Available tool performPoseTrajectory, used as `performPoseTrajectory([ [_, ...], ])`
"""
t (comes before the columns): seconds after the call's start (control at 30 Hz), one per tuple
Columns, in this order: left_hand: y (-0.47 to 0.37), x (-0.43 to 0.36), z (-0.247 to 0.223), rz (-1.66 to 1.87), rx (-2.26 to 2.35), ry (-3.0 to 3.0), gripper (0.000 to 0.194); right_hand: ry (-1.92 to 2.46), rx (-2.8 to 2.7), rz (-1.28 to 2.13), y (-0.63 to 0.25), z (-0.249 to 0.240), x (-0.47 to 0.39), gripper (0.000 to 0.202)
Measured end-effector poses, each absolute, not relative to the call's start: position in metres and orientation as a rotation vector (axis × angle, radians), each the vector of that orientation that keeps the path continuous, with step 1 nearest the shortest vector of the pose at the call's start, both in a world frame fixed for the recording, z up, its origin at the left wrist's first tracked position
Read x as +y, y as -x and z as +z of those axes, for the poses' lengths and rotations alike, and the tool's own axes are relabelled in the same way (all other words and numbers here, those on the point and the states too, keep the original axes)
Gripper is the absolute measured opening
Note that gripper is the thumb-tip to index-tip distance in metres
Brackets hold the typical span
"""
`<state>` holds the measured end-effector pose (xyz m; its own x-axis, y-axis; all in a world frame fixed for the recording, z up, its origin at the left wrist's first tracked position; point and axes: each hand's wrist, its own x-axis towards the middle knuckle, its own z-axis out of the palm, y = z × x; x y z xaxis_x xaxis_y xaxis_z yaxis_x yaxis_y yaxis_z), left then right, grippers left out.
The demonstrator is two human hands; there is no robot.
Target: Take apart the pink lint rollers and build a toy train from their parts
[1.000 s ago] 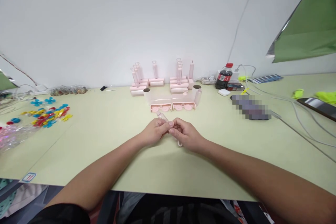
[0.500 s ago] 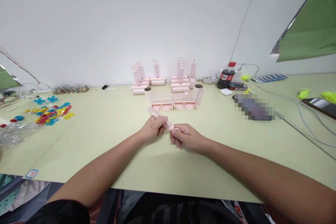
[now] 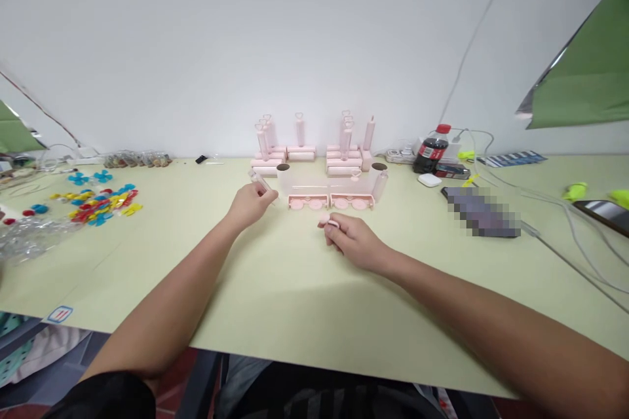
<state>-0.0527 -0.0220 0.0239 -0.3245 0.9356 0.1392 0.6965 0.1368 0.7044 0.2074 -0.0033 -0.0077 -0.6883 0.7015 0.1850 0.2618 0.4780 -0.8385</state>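
My left hand (image 3: 249,207) is closed around a clear handle tube (image 3: 258,179), whose upper end points up and to the left. Apart from it, near the middle of the table, my right hand (image 3: 358,239) pinches a pink handle end piece (image 3: 324,218) with a loop. Just beyond the hands lie two open pink roller covers (image 3: 308,203), side by side. A paper roll (image 3: 284,181) with a brown core stands at their left, and another paper roll (image 3: 378,178) at their right, with a clear tube beside it.
Several pink lint rollers (image 3: 268,163) with upright heart-topped handles stand by the wall. A cola bottle (image 3: 432,149), a white case (image 3: 429,180), a blurred phone (image 3: 479,211) and cables are on the right. Colourful plastic pieces (image 3: 101,205) and clear bags (image 3: 37,236) lie left.
The tube and the pink end piece have come apart. My left hand has carried the tube left and away from me, while my right hand keeps the end piece near the middle.
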Motion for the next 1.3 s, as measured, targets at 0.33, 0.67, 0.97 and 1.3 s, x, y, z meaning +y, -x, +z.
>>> performPoseTrajectory([
  [0.33, 0.068, 0.036, 0.000, 0.640, 2.238, -1.717, 0.023, 1.193, -2.666, 0.395, -0.143, 0.063, 0.097, 0.022],
  [0.67, 0.059, 0.044, -0.008, 0.646, 2.247, -1.682, 0.026, 1.477, -2.972, 0.485, -0.097, 0.073, 0.144, 0.037],
  [0.97, 0.060, 0.025, 0.000, 0.437, 2.230, -1.729, 0.026, 1.526, -2.990, 0.517, -0.087, 0.071, 0.154, 0.038],
  [1.3, 0.024, -0.006, 0.002, 0.266, 2.244, -1.928, 0.043, 1.410, -2.814, 0.121, -0.138, 0.077, 0.101, 0.031],
])
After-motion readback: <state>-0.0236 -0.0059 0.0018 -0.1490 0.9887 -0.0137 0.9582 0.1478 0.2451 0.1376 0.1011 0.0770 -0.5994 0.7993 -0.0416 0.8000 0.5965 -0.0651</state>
